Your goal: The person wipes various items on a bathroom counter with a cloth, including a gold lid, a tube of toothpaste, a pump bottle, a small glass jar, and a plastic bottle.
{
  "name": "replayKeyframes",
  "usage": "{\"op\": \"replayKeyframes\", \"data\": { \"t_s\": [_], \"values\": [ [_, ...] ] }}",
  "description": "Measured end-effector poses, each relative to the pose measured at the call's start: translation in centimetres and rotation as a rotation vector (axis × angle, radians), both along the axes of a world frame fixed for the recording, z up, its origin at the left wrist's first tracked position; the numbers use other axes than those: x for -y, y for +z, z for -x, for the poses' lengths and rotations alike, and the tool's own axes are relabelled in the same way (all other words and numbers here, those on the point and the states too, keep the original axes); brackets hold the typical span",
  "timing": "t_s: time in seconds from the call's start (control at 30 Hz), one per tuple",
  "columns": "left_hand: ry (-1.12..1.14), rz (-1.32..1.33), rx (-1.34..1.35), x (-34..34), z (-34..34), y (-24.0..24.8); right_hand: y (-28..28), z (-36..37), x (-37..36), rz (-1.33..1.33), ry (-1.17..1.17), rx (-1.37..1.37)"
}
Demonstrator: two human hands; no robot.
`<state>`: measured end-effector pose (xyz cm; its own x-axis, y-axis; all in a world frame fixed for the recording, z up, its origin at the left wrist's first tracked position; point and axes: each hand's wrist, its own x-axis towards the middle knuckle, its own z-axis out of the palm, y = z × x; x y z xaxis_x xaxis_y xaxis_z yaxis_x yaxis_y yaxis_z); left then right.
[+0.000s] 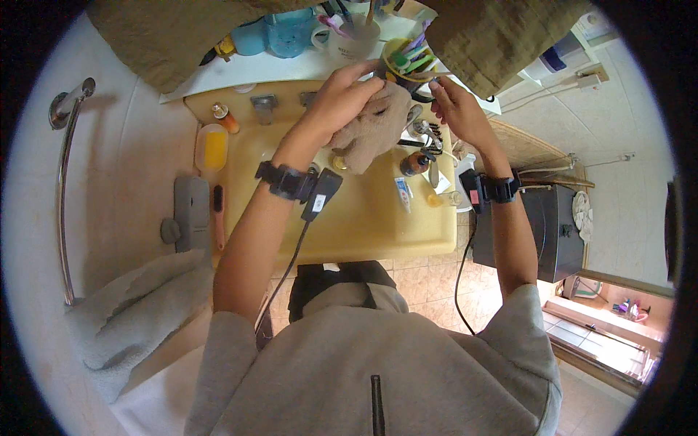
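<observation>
Pale tiled walls (131, 160) curve round a cream-yellow sink (313, 243) with a smooth, glossy surface, and a white shelf (218, 81) runs along its far side. Brown cloth (374, 131) is bunched in my left hand (340, 100), above the back part of the sink; it looks soft and fuzzy, with a deep fold and a dark spot near its middle and a loose end drooping toward the basin. At its upper edge it sits right beside a dark cup (387, 65) with a yellowish inside, which stands full of toothbrushes (416, 58) with green, white and purple handles; I cannot tell whether cloth and cup touch. My left forearm slants up and inward, the fingers reaching forward and closed over the top of the cloth. My right hand (462, 109) comes in from the other side with its elbow bent outward, thumb and index drawn close together by the cup; whether they grip it I cannot tell, and the other fingers curl loosely. Black bands with small boxes and cables circle both wrists, and my short grey sleeves end above the elbows. Nearer me on the sink's right side are an amber pump bottle (414, 164) and a white-and-blue tube (403, 195) lying down. On the left, a yellow block (215, 149) rests in a translucent dish, a slim brush (219, 218) lies below it, and a thick, napped grey towel (138, 305) spreads beneath a shiny metal bar (69, 196).
</observation>
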<state>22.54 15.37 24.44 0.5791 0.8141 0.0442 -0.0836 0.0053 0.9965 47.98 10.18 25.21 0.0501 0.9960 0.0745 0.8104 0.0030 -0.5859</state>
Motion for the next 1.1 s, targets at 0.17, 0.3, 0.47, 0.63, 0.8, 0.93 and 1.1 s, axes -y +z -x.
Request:
{"op": "replayKeyframes", "data": {
  "t_s": [0.17,0.3,0.47,0.63,0.8,0.93,1.1],
  "values": [
    [0.05,-0.024,0.042,-1.6,-1.9,-0.2,-2.7,-3.5,-3.6,-0.126,0.172,0.038],
    [0.157,0.003,0.052,-2.8,-3.6,-2.9,-5.5,-5.3,-6.9,-0.042,0.044,-0.135],
    [0.15,0.012,-0.005,-2.6,-4.4,-1.9,-8.8,-9.1,-10.3,-0.075,0.033,-0.141],
    [0.203,-0.083,-0.006,-3.5,-5.8,-3.0,-11.6,-13.3,-12.2,-0.27,0.216,0.292],
    [0.192,-0.06,-0.033,-3.4,-5.8,-2.7,-9.2,-10.6,-10.2,-0.533,0.238,0.606],
    [0.277,-0.094,0.035,-3.7,-6.1,-3.5,-5.9,-6.6,-7.9,-0.369,0.088,0.637],
    [0.132,0.18,0.259,-0.9,-2.6,-1.3,-1.5,-2.6,-2.9,-0.195,-0.177,0.194]
  ]
}}
